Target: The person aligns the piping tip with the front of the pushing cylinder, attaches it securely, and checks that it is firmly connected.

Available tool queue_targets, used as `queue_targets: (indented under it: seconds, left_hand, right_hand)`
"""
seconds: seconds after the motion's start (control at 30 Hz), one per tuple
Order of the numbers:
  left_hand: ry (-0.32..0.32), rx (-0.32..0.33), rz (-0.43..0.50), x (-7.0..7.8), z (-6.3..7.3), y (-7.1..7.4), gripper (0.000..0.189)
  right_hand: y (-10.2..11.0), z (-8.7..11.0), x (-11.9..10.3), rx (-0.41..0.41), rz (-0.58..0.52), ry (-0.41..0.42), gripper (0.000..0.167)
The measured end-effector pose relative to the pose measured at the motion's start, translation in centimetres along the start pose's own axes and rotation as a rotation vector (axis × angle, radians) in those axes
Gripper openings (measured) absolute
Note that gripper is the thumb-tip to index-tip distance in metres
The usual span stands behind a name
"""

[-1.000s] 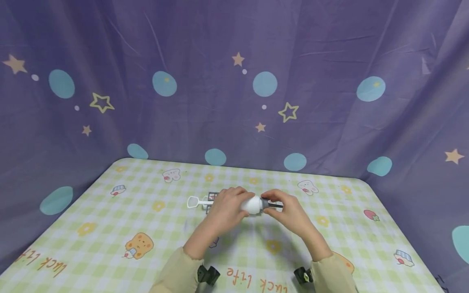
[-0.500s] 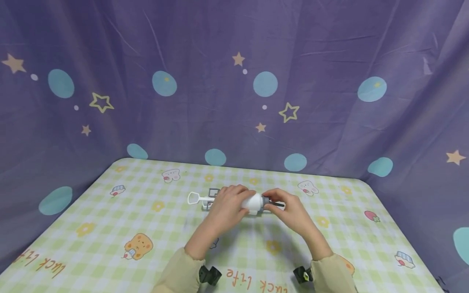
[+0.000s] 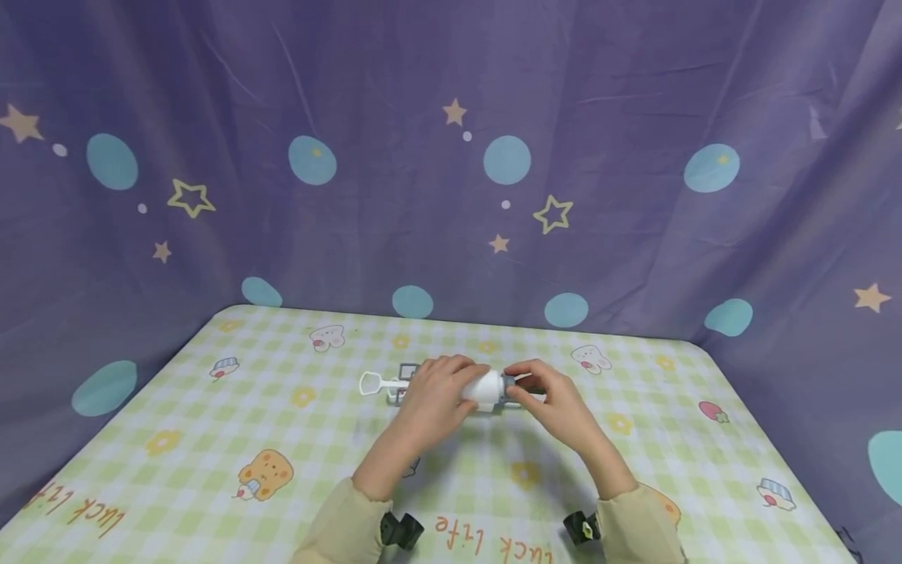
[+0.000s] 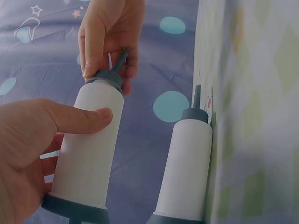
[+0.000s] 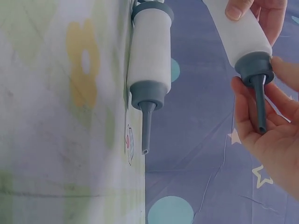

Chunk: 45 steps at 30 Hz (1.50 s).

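Note:
In the head view my left hand (image 3: 435, 392) wraps around the white barrel of a large plastic syringe (image 3: 486, 389), held level above the table. Its thumb lies across the barrel in the left wrist view. Fingers and thumb of my right hand (image 3: 557, 398) pinch the grey nozzle cap (image 5: 254, 63) at the syringe's right end. The thin grey nozzle (image 5: 258, 102) points into the right palm. A white loop handle (image 3: 370, 383) sticks out past the left hand. A second, similar syringe (image 4: 184, 168) lies on the table beneath, mostly hidden by the hands in the head view.
A green-and-white checked cloth (image 3: 324, 446) with printed cartoons covers the table. Behind it hangs a purple curtain (image 3: 451, 180) with stars and blue spots. Dark wrist cameras (image 3: 402, 531) sit at both sleeves.
The held syringe and white loop handle have risen slightly. The nozzle, which showed beyond the right fingers before, is now mostly hidden behind them in the head view; both hands stay in nearly the same place.

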<state>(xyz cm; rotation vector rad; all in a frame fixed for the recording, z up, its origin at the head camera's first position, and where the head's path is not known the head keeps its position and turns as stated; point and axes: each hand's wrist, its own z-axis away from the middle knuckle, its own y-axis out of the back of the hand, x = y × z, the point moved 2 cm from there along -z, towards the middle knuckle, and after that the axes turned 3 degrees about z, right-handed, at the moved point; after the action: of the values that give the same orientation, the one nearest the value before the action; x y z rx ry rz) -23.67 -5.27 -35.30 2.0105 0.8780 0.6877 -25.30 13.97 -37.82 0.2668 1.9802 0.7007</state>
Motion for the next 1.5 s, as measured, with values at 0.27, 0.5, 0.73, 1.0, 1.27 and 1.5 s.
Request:
queue_targets:
  seconds: [0.27,0.5,0.73,1.0,1.27,1.5]
  left_hand:
    - [0.013,-0.021,0.039,-0.5,0.0,0.1,0.048]
    - [0.009,-0.027,0.042,-0.5,0.1,0.1,0.047]
    - [0.003,-0.025,0.034,-0.5,0.2,0.2,0.047]
    - [-0.014,-0.022,0.029,-0.4,0.1,0.4,0.048]
    - [-0.035,-0.025,0.019,-0.4,0.3,0.4,0.047]
    - [-0.044,-0.015,0.021,-0.4,0.3,0.3,0.047]
  right_hand:
    - [-0.3,0.0,-0.1,-0.017,0.009,0.022,0.036]
    - [-0.1,0.1,-0.7,-0.024,0.041,0.017,0.035]
    - [0.1,0.1,-1.8,-0.04,0.045,-0.008,0.03]
    - [-0.1,-0.1,0.2,-0.054,0.062,-0.022,0.029]
    - [-0.1,0.2,0.1,-0.067,0.081,-0.048,0.03]
    - [-0.1,0.2,0.0,-0.078,0.064,-0.059,0.029]
